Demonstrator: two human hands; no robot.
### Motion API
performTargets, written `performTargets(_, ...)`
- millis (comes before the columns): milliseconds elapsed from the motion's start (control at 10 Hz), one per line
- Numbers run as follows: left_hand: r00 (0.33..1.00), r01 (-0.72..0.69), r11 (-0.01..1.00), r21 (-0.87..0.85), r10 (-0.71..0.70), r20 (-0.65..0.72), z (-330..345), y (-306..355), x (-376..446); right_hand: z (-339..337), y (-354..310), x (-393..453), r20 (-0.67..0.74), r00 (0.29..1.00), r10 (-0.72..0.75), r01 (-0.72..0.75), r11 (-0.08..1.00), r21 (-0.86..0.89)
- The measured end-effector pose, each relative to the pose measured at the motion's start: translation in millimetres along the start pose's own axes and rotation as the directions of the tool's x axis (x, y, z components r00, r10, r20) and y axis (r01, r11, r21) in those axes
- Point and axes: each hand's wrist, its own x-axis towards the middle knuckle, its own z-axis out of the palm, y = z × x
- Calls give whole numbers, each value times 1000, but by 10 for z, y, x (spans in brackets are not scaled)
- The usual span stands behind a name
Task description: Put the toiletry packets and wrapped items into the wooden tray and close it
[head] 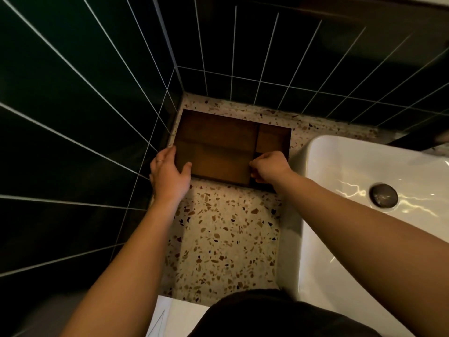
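A dark wooden tray (218, 132) sits on the terrazzo counter, pushed into the tiled corner. Flat wooden lid panels cover most of its top. My left hand (167, 173) holds its near left corner, thumb on top and fingers down the left side. My right hand (269, 166) is curled at the near right, fingertips pinching the right edge of the near lid panel (218, 164). A narrow dark gap (255, 183) shows beside that edge, under my right hand. No toiletry packets or wrapped items are visible; the tray's inside is hidden.
A white sink basin (364, 166) with a round drain (383, 195) fills the right side, close to the tray. Dark green tiled walls (73, 117) close off the left and back. Terrazzo counter (226, 234) stretches toward me. A white sheet (175, 317) lies at the bottom edge.
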Motion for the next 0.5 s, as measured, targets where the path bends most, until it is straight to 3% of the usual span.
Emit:
performTargets(300, 1000, -27, 979, 200, 25, 12, 93, 27, -173, -5, 45, -103, 57, 998, -24, 23, 1000, 15)
performTargets(500, 977, -155, 952, 264, 108, 186, 217, 253, -430, -87, 92, -324, 51, 992, -113, 109, 990, 87)
